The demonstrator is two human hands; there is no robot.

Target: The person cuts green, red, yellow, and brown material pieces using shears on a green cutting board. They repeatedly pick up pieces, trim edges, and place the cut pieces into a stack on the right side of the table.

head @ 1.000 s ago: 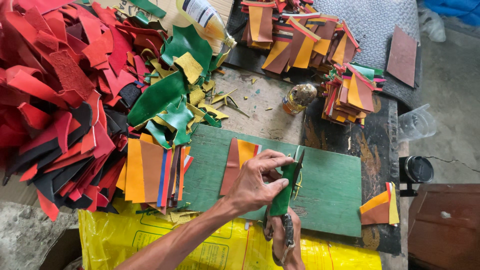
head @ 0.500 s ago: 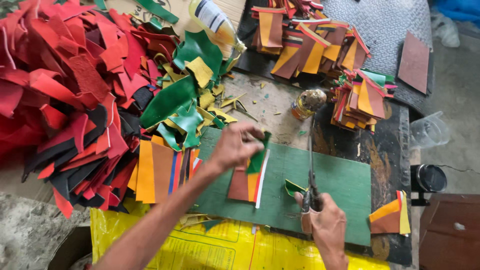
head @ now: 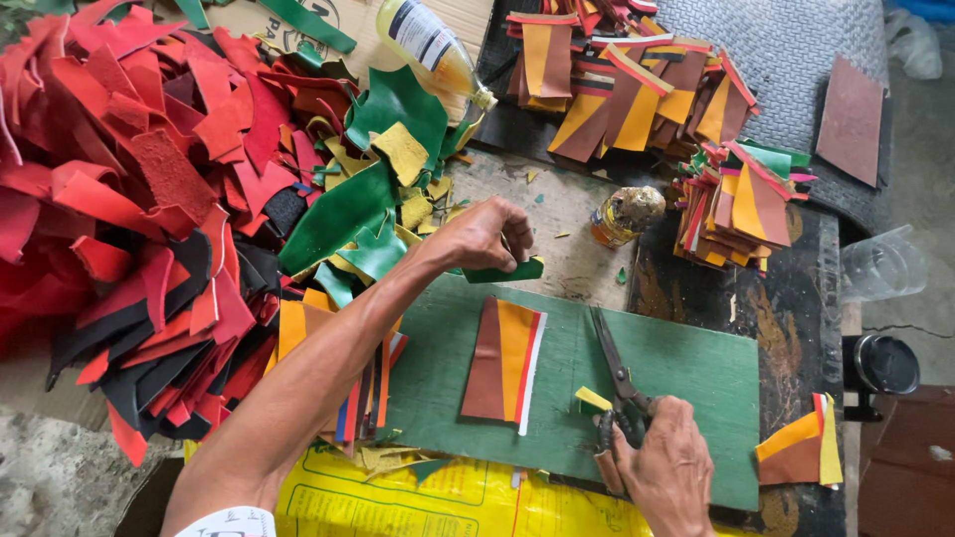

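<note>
My left hand (head: 485, 237) is closed on a small green leather offcut (head: 505, 270) at the far edge of the green cutting board (head: 686, 373). My right hand (head: 665, 467) grips the handles of dark scissors (head: 615, 373) that rest on the board with blades pointing away from me. A small yellow and green scrap (head: 591, 401) lies beside the handles. A striped leather piece (head: 505, 363), brown, orange, red and white, lies flat on the board between my hands.
A big heap of red, black and green leather scraps (head: 149, 199) fills the left. Stacks of striped pieces (head: 741, 204) sit at the back right. A plastic bottle (head: 433, 45), a small glue jar (head: 625, 214), a yellow sack (head: 448, 497) and one more striped piece (head: 801, 452) lie around.
My left hand left the striped piece on the board and carried the green offcut up toward the scrap heap. My right hand lowered the scissors onto the board.
</note>
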